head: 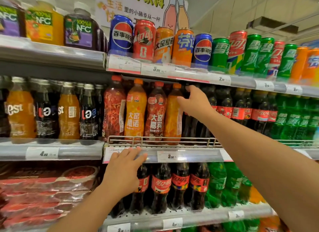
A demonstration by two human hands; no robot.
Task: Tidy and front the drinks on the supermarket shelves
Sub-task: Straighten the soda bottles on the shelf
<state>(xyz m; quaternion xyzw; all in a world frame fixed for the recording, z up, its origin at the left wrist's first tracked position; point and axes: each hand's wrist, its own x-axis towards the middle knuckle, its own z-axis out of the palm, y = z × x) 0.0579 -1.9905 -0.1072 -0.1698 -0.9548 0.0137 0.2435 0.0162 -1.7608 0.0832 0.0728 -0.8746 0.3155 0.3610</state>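
Note:
On the middle shelf stand an orange bottle [135, 111], a red-brown bottle [155, 112] and another orange bottle [172, 114] whose label is turned sideways. My right hand [194, 101] grips the upper part of that sideways orange bottle, thumb on its shoulder, fingers reaching behind near a dark cola bottle [189, 126]. My left hand [124, 169] rests with straight fingers on the clear price rail [189, 155] at the shelf's front edge. A wire guard rail [164, 139] runs in front of the bottles.
Cans [144, 40] line the top shelf, juice bottles [80, 29] to their left. Cola bottles [161, 187] and green soda bottles [217, 183] fill the lower shelf. Glass bottles [45, 111] stand on the left; red shrink-wrapped packs [38, 195] lie below them.

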